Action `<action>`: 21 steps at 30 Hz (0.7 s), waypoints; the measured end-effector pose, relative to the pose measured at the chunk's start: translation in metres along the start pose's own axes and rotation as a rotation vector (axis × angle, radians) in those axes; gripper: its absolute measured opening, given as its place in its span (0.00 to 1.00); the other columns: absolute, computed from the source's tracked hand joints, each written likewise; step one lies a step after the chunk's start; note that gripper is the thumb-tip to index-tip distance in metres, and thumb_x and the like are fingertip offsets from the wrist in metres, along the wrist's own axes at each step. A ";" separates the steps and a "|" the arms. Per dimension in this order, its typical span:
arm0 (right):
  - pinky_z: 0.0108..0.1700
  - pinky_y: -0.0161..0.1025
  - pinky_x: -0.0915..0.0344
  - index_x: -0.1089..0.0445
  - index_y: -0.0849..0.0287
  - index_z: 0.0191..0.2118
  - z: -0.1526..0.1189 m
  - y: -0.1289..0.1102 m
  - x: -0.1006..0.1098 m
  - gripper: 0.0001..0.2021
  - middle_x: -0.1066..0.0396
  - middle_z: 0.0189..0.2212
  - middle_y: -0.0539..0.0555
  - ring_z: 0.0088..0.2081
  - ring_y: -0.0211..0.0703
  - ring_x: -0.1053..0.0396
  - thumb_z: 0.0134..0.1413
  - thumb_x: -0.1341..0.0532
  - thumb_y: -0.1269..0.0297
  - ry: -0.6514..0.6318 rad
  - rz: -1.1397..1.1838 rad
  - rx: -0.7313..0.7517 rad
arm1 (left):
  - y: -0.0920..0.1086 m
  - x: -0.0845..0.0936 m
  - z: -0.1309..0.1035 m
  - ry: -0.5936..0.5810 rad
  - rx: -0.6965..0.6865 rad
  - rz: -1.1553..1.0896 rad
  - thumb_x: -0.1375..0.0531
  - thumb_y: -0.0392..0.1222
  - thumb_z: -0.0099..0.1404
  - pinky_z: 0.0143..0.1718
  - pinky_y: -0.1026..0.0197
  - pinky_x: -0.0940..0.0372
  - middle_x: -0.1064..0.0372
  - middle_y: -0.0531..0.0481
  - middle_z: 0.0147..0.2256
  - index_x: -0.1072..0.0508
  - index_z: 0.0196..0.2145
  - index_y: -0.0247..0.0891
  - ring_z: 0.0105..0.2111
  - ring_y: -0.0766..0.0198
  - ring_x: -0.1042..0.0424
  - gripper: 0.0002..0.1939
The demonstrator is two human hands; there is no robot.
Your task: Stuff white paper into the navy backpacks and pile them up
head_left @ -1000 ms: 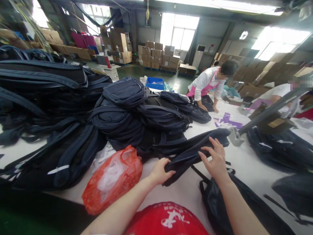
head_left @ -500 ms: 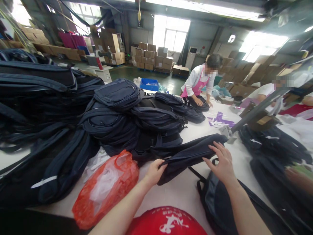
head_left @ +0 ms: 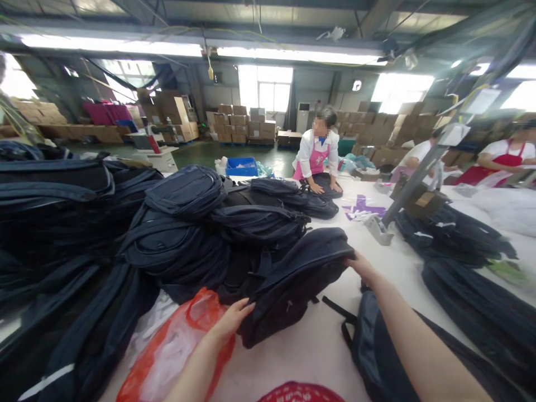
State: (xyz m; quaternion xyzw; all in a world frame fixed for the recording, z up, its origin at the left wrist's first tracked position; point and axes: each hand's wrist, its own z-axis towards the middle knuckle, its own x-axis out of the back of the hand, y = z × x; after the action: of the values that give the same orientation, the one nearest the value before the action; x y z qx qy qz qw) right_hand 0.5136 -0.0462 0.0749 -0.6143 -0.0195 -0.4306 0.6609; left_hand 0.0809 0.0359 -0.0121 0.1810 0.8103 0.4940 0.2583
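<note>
Beside bare tabletop (head_left: 301,354), left fingers (head_left: 242,306) and right fingers (head_left: 353,262) grip a navy bag's (head_left: 295,279) edges.

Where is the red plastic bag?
In the head view, the red bag lies on the white table at lower left, partly behind the left forearm, near dark backpacks.

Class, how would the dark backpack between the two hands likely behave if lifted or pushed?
The dark backpack would probably bend and sag, since its cloth looks soft and rumpled. It seems unlikely to roll, being long and uneven in outline. Its weight is unclear.
</note>
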 end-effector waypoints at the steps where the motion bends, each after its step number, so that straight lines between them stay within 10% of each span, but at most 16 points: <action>1: 0.39 0.47 0.28 0.26 0.57 0.38 -0.002 -0.005 -0.001 0.15 0.23 0.34 0.56 0.38 0.54 0.26 0.41 0.38 0.60 -0.032 0.020 -0.023 | -0.001 0.001 0.002 0.067 -0.016 -0.002 0.30 0.61 0.48 0.41 0.59 0.30 0.22 0.46 0.34 0.23 0.37 0.36 0.36 0.56 0.23 0.27; 11: 0.33 0.40 0.31 0.26 0.62 0.32 0.035 -0.103 0.050 0.20 0.24 0.27 0.57 0.31 0.49 0.27 0.46 0.34 0.47 -0.145 0.096 -0.349 | 0.097 -0.022 0.046 0.647 -0.274 0.452 0.41 0.48 0.63 0.58 0.49 0.38 0.31 0.35 0.51 0.30 0.47 0.31 0.55 0.49 0.32 0.20; 16: 0.26 0.40 0.30 0.29 0.61 0.28 0.050 -0.122 0.029 0.16 0.27 0.21 0.56 0.24 0.46 0.29 0.38 0.26 0.56 -0.254 0.118 -0.557 | 0.110 -0.116 0.023 0.268 -0.588 0.650 0.43 0.50 0.66 0.54 0.52 0.34 0.32 0.39 0.51 0.31 0.51 0.36 0.52 0.54 0.30 0.21; 21: 0.26 0.36 0.30 0.32 0.60 0.28 0.042 -0.125 -0.012 0.13 0.28 0.22 0.53 0.23 0.39 0.30 0.50 0.31 0.58 -0.275 0.274 -0.617 | 0.071 -0.191 -0.015 0.032 -0.467 0.820 0.36 0.58 0.57 0.57 0.47 0.38 0.36 0.35 0.54 0.36 0.56 0.35 0.55 0.45 0.35 0.35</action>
State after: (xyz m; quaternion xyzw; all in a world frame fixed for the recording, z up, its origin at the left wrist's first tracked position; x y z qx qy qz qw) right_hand 0.4533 0.0111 0.1776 -0.8338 0.1051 -0.2373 0.4873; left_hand 0.2275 -0.0477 0.1024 0.4153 0.5430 0.7271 0.0632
